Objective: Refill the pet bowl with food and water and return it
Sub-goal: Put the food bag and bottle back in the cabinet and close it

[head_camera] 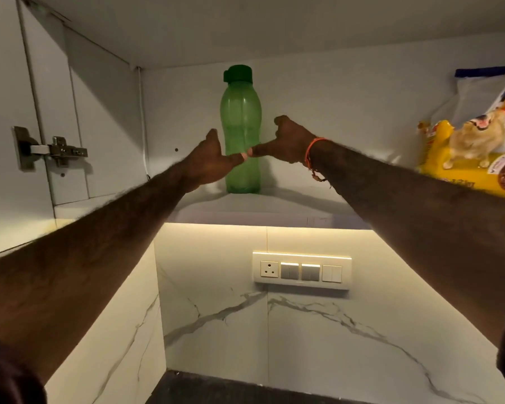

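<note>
left hand [209, 158] + right hand [286, 141]: grip loose, fingers curled, thumbs outstretched, tips meeting before bottle, holding nothing | green translucent plastic bottle [241, 132] upright on cabinet shelf [274, 204] | glossy yellow pet food bag [475, 144] at shelf's right

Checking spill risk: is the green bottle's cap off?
No, the dark green cap sits closed on top of the green bottle standing upright on the cabinet shelf.

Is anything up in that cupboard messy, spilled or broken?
Nothing stands out. The green bottle stands upright with its cap on, the pet food bag leans at the right, and no spill shows on the shelf. Both hands reach toward the bottle.
</note>
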